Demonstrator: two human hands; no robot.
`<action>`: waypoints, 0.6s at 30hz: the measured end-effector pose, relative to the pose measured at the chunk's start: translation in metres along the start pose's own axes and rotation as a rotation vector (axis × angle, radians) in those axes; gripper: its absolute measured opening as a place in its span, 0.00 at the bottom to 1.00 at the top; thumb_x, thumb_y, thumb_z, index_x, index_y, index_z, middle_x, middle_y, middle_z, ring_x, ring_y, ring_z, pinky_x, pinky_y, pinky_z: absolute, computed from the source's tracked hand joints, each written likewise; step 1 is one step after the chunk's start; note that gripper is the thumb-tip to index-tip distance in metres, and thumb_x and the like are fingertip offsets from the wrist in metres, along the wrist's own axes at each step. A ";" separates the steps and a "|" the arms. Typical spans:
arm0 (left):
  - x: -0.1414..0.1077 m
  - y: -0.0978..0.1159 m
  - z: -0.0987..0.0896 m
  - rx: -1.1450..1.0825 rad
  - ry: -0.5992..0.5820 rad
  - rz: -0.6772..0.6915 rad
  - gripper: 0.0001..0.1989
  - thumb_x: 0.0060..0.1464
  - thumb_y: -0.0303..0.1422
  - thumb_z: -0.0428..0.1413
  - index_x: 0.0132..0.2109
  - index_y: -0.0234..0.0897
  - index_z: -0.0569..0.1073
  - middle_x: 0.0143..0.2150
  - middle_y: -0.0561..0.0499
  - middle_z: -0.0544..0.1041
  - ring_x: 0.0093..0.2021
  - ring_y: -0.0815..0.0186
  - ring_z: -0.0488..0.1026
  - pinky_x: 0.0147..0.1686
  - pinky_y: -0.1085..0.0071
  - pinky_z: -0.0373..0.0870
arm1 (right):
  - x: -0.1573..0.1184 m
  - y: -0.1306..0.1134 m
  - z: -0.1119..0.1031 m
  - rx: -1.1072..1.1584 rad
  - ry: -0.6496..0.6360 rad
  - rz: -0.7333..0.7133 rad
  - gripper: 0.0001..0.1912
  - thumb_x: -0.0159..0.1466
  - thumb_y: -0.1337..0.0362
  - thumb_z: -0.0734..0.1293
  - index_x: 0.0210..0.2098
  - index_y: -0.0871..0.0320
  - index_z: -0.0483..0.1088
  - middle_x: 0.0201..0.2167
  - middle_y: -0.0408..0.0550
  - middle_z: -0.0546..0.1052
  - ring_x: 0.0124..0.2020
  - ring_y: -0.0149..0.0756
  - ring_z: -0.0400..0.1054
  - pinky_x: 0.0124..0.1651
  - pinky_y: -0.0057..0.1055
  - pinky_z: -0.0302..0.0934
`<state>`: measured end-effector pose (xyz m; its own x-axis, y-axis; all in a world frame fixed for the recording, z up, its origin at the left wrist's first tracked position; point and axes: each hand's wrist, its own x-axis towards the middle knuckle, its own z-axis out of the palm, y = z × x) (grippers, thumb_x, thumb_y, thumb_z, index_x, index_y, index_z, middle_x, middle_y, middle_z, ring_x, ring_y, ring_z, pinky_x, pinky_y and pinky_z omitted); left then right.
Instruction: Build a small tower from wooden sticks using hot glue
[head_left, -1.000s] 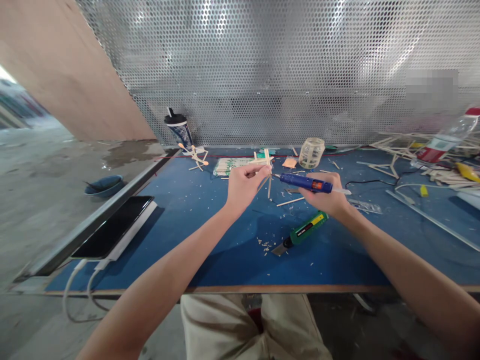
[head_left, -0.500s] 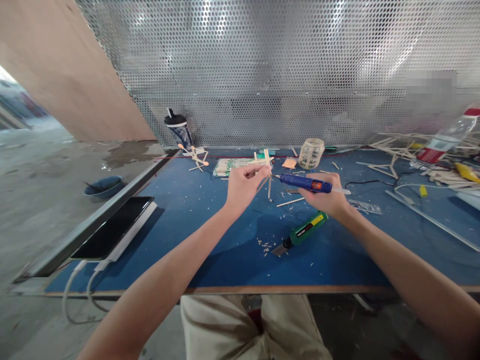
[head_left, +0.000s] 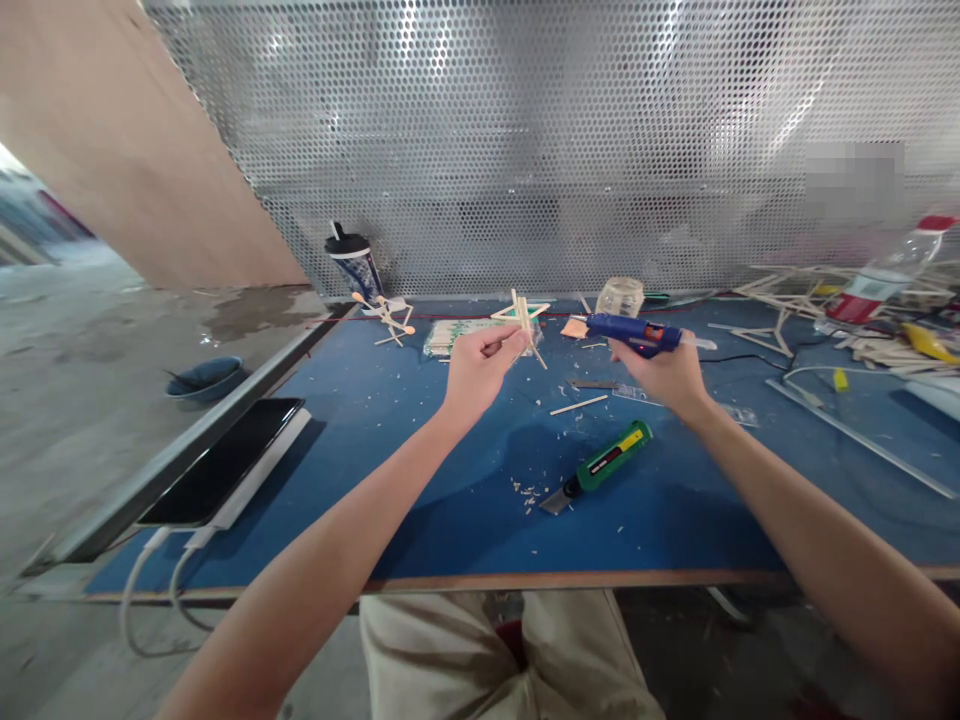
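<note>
My left hand (head_left: pixel 480 372) pinches a small frame of thin wooden sticks (head_left: pixel 524 312) above the middle of the blue table. To its right, my right hand (head_left: pixel 667 375) is wrapped round a blue glue gun (head_left: pixel 634 332), whose nozzle points left, apart from the sticks. A clear glue stick pokes out of its back end. Below the hands lies a green utility knife (head_left: pixel 611 460) with its blade out, beside several wood shavings. One loose stick (head_left: pixel 578 405) rests on the table between the hands and the knife.
Phone (head_left: pixel 225 460) with white cables at left; patterned cup (head_left: pixel 354 262) and stick figure (head_left: pixel 387 318) at back left. Packed sticks (head_left: pixel 450 337) and a glass jar (head_left: pixel 621 296) stand near the perforated metal panel (head_left: pixel 487 150). Bottle (head_left: pixel 881 280) and more sticks at right.
My right hand has moved the glue gun up and to the right, away from the stick frame. The frame in my left hand has turned, and its sticks now point in different directions.
</note>
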<state>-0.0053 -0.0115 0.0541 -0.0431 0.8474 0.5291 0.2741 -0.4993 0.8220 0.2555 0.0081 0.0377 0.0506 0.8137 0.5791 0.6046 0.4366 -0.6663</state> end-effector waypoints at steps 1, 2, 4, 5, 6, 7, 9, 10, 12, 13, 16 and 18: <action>0.001 -0.001 -0.001 0.026 0.013 0.012 0.15 0.55 0.43 0.61 0.40 0.37 0.83 0.18 0.56 0.59 0.20 0.73 0.48 0.21 0.71 0.43 | 0.003 0.002 -0.002 0.034 -0.029 0.043 0.15 0.59 0.55 0.69 0.24 0.59 0.75 0.24 0.53 0.78 0.23 0.39 0.71 0.34 0.39 0.70; 0.002 -0.002 -0.002 0.051 0.027 0.026 0.15 0.55 0.43 0.61 0.41 0.37 0.83 0.18 0.56 0.58 0.20 0.73 0.48 0.21 0.71 0.43 | 0.007 0.003 -0.005 0.075 -0.070 0.080 0.15 0.59 0.54 0.69 0.25 0.59 0.75 0.25 0.54 0.78 0.22 0.38 0.71 0.31 0.38 0.70; 0.005 -0.005 -0.005 0.090 0.053 0.050 0.15 0.55 0.43 0.61 0.41 0.36 0.83 0.18 0.56 0.58 0.20 0.73 0.47 0.21 0.71 0.43 | 0.014 0.008 -0.012 0.169 -0.184 0.137 0.14 0.59 0.54 0.70 0.28 0.60 0.76 0.27 0.54 0.79 0.23 0.37 0.70 0.27 0.35 0.69; 0.007 -0.006 -0.006 0.100 0.062 0.059 0.15 0.55 0.43 0.62 0.41 0.35 0.83 0.18 0.56 0.58 0.20 0.73 0.47 0.22 0.71 0.44 | 0.018 0.010 -0.016 0.209 -0.250 0.152 0.14 0.58 0.54 0.70 0.30 0.60 0.76 0.27 0.53 0.79 0.23 0.35 0.70 0.26 0.33 0.69; 0.008 -0.008 -0.007 0.106 0.068 0.065 0.15 0.55 0.43 0.62 0.41 0.35 0.83 0.18 0.56 0.59 0.20 0.73 0.47 0.22 0.71 0.44 | 0.021 0.014 -0.020 0.234 -0.316 0.164 0.13 0.57 0.55 0.71 0.31 0.60 0.76 0.27 0.52 0.79 0.22 0.34 0.69 0.24 0.31 0.67; 0.009 -0.009 -0.008 0.109 0.072 0.070 0.16 0.55 0.43 0.62 0.42 0.35 0.83 0.18 0.56 0.61 0.20 0.73 0.48 0.22 0.71 0.45 | 0.024 0.018 -0.025 0.239 -0.368 0.180 0.13 0.55 0.55 0.72 0.30 0.60 0.75 0.26 0.50 0.79 0.20 0.31 0.67 0.22 0.29 0.65; 0.010 -0.013 -0.009 0.109 0.076 0.074 0.16 0.55 0.43 0.61 0.43 0.36 0.83 0.19 0.55 0.64 0.21 0.72 0.49 0.22 0.71 0.46 | 0.030 0.027 -0.032 0.217 -0.435 0.233 0.14 0.54 0.54 0.74 0.26 0.60 0.73 0.24 0.48 0.77 0.16 0.27 0.61 0.18 0.27 0.61; 0.011 -0.014 -0.010 0.108 0.080 0.074 0.17 0.55 0.44 0.61 0.44 0.36 0.83 0.20 0.54 0.65 0.21 0.72 0.50 0.22 0.71 0.46 | 0.031 0.032 -0.035 0.201 -0.456 0.274 0.15 0.54 0.53 0.74 0.26 0.60 0.73 0.23 0.47 0.77 0.15 0.25 0.59 0.16 0.27 0.59; 0.010 -0.016 -0.010 0.106 0.085 0.072 0.17 0.56 0.44 0.60 0.44 0.36 0.83 0.20 0.53 0.67 0.21 0.72 0.51 0.22 0.70 0.47 | 0.034 0.043 -0.040 0.173 -0.525 0.373 0.16 0.54 0.52 0.74 0.27 0.59 0.74 0.24 0.48 0.78 0.13 0.23 0.56 0.15 0.27 0.57; 0.010 -0.016 -0.009 0.108 0.088 0.073 0.17 0.56 0.44 0.60 0.45 0.36 0.83 0.21 0.53 0.68 0.21 0.71 0.52 0.22 0.70 0.47 | 0.034 0.048 -0.041 0.154 -0.574 0.415 0.16 0.53 0.51 0.74 0.29 0.59 0.74 0.26 0.49 0.79 0.12 0.23 0.55 0.15 0.27 0.57; 0.008 -0.014 -0.009 0.149 0.103 0.096 0.18 0.57 0.44 0.59 0.44 0.36 0.83 0.22 0.52 0.69 0.21 0.71 0.53 0.23 0.70 0.49 | 0.036 0.061 -0.043 0.058 -0.685 0.443 0.19 0.51 0.50 0.76 0.31 0.59 0.76 0.28 0.53 0.80 0.12 0.26 0.58 0.14 0.29 0.56; 0.006 -0.011 -0.008 0.215 0.117 0.134 0.17 0.58 0.44 0.58 0.44 0.37 0.83 0.20 0.53 0.66 0.21 0.71 0.52 0.23 0.69 0.49 | 0.038 0.069 -0.044 -0.021 -0.702 0.391 0.20 0.51 0.48 0.75 0.29 0.59 0.75 0.26 0.54 0.80 0.13 0.29 0.61 0.15 0.30 0.56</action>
<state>-0.0166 -0.0026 0.0502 -0.0998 0.7437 0.6610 0.4817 -0.5452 0.6861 0.3340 0.0515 0.0345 -0.2462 0.9605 -0.1297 0.6614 0.0687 -0.7468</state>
